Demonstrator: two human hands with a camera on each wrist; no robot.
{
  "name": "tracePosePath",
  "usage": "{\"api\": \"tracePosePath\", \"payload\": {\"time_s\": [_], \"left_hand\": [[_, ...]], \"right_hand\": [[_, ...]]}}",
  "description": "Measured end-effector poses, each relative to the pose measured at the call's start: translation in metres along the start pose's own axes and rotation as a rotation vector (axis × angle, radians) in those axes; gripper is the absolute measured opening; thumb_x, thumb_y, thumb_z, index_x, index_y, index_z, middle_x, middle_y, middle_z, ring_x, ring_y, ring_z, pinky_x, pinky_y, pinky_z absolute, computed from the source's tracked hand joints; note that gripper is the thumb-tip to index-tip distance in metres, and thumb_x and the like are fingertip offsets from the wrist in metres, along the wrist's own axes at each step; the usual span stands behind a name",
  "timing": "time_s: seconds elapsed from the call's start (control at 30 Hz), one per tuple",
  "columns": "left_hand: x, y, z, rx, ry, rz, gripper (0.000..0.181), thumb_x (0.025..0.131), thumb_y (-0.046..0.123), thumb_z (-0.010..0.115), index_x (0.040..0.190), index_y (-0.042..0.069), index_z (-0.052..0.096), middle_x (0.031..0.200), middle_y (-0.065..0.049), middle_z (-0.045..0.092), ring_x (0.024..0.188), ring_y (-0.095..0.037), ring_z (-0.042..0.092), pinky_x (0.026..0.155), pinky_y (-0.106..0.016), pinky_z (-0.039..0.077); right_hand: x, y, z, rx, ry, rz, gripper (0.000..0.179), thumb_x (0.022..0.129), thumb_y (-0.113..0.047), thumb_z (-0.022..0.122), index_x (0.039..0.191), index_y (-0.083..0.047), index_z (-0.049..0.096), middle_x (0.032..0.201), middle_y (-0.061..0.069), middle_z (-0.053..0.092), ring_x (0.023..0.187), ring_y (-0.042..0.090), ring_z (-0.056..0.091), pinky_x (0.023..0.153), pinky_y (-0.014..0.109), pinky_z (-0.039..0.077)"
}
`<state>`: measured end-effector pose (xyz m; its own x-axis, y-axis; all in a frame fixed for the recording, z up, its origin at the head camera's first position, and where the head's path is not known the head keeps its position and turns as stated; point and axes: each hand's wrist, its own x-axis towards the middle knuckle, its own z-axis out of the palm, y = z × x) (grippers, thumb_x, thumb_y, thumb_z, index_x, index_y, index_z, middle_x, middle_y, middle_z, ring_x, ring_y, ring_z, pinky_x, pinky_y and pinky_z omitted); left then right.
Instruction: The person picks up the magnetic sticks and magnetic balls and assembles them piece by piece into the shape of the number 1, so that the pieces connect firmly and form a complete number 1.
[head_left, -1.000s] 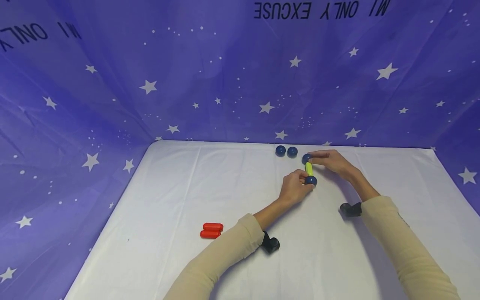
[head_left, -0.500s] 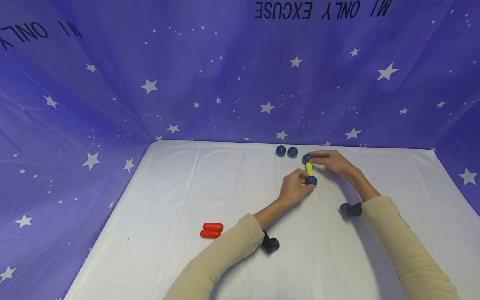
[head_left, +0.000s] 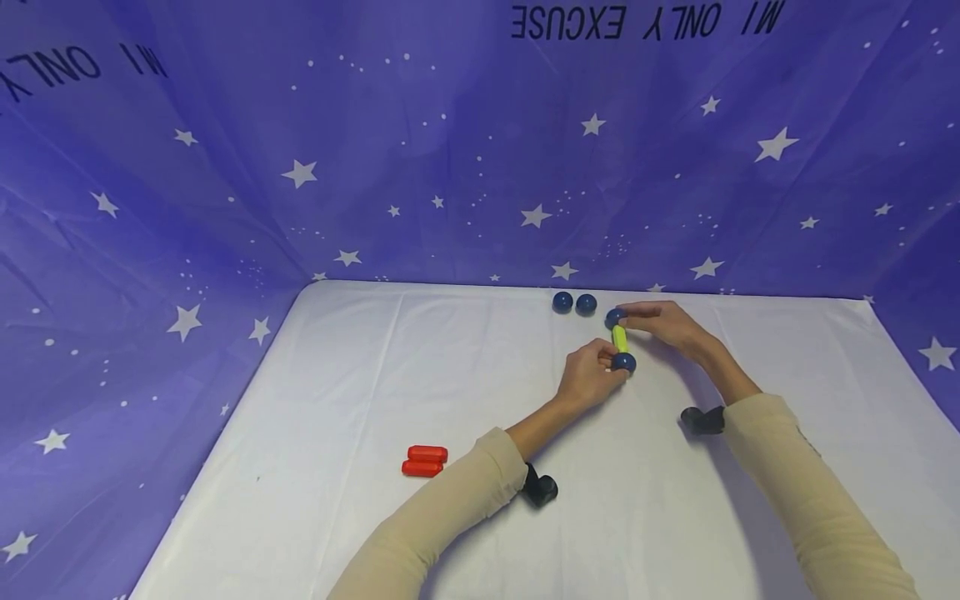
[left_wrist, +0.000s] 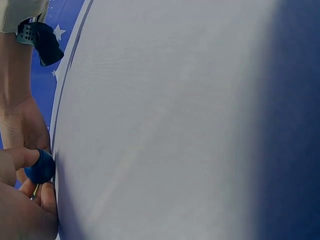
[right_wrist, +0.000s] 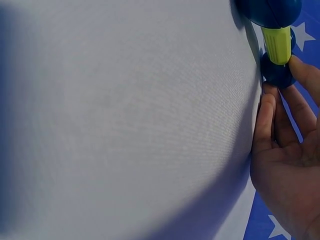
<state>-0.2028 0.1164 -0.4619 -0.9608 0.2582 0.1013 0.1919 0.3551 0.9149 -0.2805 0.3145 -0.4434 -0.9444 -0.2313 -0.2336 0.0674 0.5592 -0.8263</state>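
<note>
In the head view, a short yellow-green bar [head_left: 619,338] runs between two dark blue balls near the back of the white table. My left hand [head_left: 588,375] pinches the near ball [head_left: 625,363] between thumb and fingers. The far ball [head_left: 615,317] is held by the fingertips of my right hand [head_left: 663,323]. From the left wrist, the near ball [left_wrist: 41,167] shows under the thumb, with only a sliver of the yellow bar [left_wrist: 35,190] visible. The right wrist view shows the ribbed bar [right_wrist: 278,45] with a ball at either end.
Two more blue balls, a left one [head_left: 562,302] and a right one [head_left: 587,304], rest by the back edge. Two red bars [head_left: 426,455] lie side by side near my left sleeve [head_left: 457,492]. A purple star-printed cloth [head_left: 450,150] rises behind the table.
</note>
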Motion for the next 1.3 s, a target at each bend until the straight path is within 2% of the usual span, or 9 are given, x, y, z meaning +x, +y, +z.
{"api": "tracePosePath", "payload": {"time_s": [0.33, 0.53, 0.77, 1.03, 1.13, 1.3], "left_hand": [[0.0, 0.0, 0.001, 0.006, -0.013, -0.01, 0.029, 0.081, 0.007, 0.079, 0.106, 0.0, 0.067, 0.095, -0.007, 0.074, 0.082, -0.006, 0.067, 0.073, -0.013, 0.047], [0.001, 0.001, 0.001, 0.013, -0.017, -0.014, 0.028, 0.081, 0.007, 0.079, 0.106, 0.0, 0.067, 0.094, -0.006, 0.073, 0.082, -0.006, 0.067, 0.073, -0.013, 0.047], [0.001, 0.002, 0.001, 0.011, -0.018, -0.005, 0.028, 0.081, 0.006, 0.079, 0.106, 0.0, 0.067, 0.095, -0.007, 0.073, 0.083, -0.007, 0.068, 0.073, -0.013, 0.047], [0.001, 0.001, 0.0, 0.01, -0.015, 0.0, 0.029, 0.081, 0.007, 0.078, 0.106, -0.001, 0.067, 0.095, -0.008, 0.074, 0.083, -0.008, 0.068, 0.074, -0.013, 0.047], [0.001, 0.001, 0.0, 0.011, -0.016, 0.0, 0.029, 0.081, 0.007, 0.078, 0.106, -0.001, 0.067, 0.095, -0.008, 0.074, 0.083, -0.009, 0.068, 0.073, -0.013, 0.047], [0.0, 0.0, 0.0, 0.011, -0.013, -0.007, 0.028, 0.081, 0.007, 0.079, 0.105, 0.0, 0.067, 0.095, -0.007, 0.074, 0.083, -0.009, 0.069, 0.073, -0.013, 0.047]], "right_hand": [[0.001, 0.007, 0.001, 0.023, 0.01, 0.002, 0.061, 0.095, -0.03, 0.069, 0.145, 0.0, 0.049, 0.148, 0.026, 0.043, 0.142, 0.044, 0.029, 0.113, 0.061, 0.018], [-0.003, 0.006, 0.002, 0.036, 0.016, -0.011, 0.066, 0.094, -0.033, 0.07, 0.147, -0.002, 0.046, 0.148, 0.025, 0.044, 0.14, 0.043, 0.033, 0.114, 0.059, 0.021], [-0.011, 0.006, 0.004, 0.055, 0.03, -0.034, 0.069, 0.094, -0.038, 0.07, 0.148, -0.003, 0.045, 0.15, 0.022, 0.043, 0.141, 0.042, 0.032, 0.114, 0.06, 0.02], [-0.012, 0.006, 0.013, 0.014, 0.094, -0.044, 0.071, 0.094, -0.038, 0.07, 0.149, -0.003, 0.044, 0.148, 0.023, 0.045, 0.138, 0.043, 0.037, 0.11, 0.06, 0.029], [-0.015, 0.005, 0.014, 0.043, 0.092, -0.053, 0.074, 0.095, -0.034, 0.07, 0.153, -0.003, 0.036, 0.149, 0.024, 0.044, 0.137, 0.042, 0.038, 0.111, 0.058, 0.028], [-0.021, 0.005, 0.015, 0.158, 0.065, -0.068, 0.085, 0.095, -0.026, 0.07, 0.158, -0.004, 0.018, 0.152, 0.027, 0.037, 0.138, 0.042, 0.038, 0.114, 0.055, 0.024]]}}
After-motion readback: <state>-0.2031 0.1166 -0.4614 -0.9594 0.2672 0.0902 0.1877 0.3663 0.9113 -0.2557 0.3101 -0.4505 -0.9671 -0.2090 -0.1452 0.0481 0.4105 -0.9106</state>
